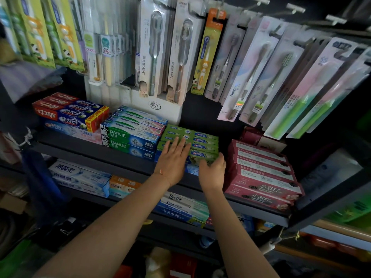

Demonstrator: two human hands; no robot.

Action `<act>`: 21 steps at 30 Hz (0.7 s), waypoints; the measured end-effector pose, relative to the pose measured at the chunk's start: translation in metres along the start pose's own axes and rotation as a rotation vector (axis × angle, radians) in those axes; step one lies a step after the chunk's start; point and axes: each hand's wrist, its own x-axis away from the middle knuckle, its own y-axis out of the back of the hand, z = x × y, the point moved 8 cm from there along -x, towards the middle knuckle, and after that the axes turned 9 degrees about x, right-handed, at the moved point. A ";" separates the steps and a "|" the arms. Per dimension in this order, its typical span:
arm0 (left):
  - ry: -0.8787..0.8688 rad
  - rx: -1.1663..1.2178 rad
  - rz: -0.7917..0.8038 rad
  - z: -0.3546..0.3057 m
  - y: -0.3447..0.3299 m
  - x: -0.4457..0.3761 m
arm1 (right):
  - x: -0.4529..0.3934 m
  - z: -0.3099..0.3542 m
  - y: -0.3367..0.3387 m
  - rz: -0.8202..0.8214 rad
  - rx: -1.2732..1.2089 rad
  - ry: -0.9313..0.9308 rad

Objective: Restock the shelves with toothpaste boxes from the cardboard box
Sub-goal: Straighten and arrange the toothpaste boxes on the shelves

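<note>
Green Crest toothpaste boxes [202,143] lie stacked in the middle of the upper dark shelf [96,151]. My left hand [173,159] lies flat with straight fingers on the front left of that green stack. My right hand [213,171] is at the stack's front right corner, thumb up beside the end of the nearest green box, fingers touching its front. The cardboard box is not in view.
Darlie boxes [130,137] and red-and-blue boxes [68,113] fill the shelf to the left, maroon boxes [263,175] to the right. Packaged toothbrushes [176,57] hang on pegs above. A lower shelf carries white, orange and Doctor boxes [180,205].
</note>
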 end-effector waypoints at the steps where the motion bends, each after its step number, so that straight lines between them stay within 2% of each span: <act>1: -0.003 0.001 -0.003 0.001 0.000 0.000 | 0.001 -0.001 0.000 -0.004 -0.002 0.002; 13: -0.087 0.042 -0.010 0.009 0.001 -0.001 | 0.006 -0.022 -0.011 0.074 -0.134 -0.105; 21: -0.106 0.040 -0.050 0.009 0.001 -0.001 | 0.001 -0.025 -0.013 0.069 -0.418 -0.220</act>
